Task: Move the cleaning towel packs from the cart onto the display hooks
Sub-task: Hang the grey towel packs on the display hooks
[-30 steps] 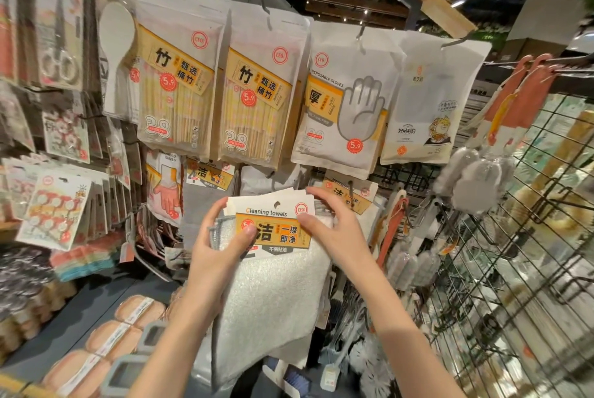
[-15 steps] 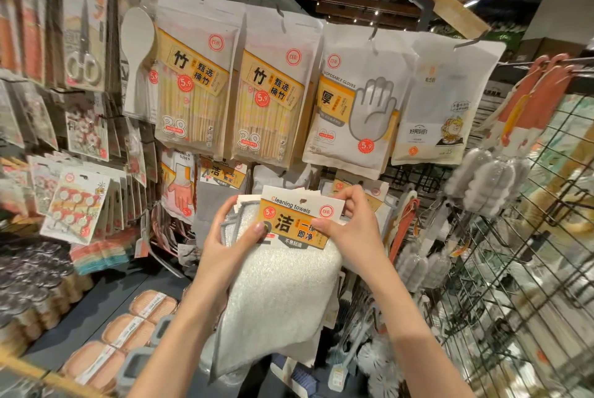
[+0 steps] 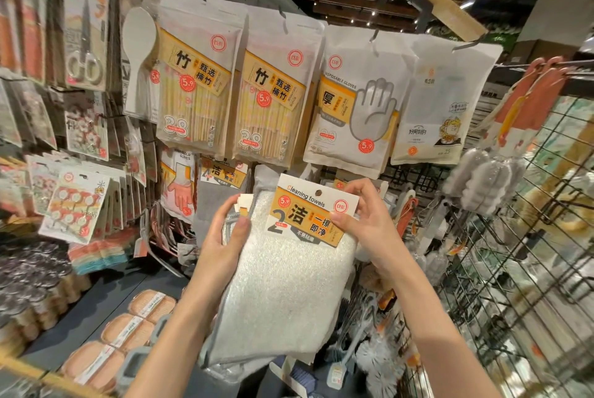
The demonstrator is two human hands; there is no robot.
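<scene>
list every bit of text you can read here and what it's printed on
"Cleaning towels", "5.9", "2", "洁": header card of the cleaning towel pack held in both hands.
"竹", "5.9", "38": the two bamboo stick bags.
"DISPOSABLE GLOVES", "厚", "5.9": glove bag.
"HOUSEHOLD GLOVES": pack behind the left hand.
"CEO": red round logos on these packs.
Smaller print and the teal sign overhead: unreadable.

You see two bamboo stick packs [image 3: 199, 89] hanging side by side. There is one disposable glove pack [image 3: 356, 115], one white spoon [image 3: 139, 53].
</scene>
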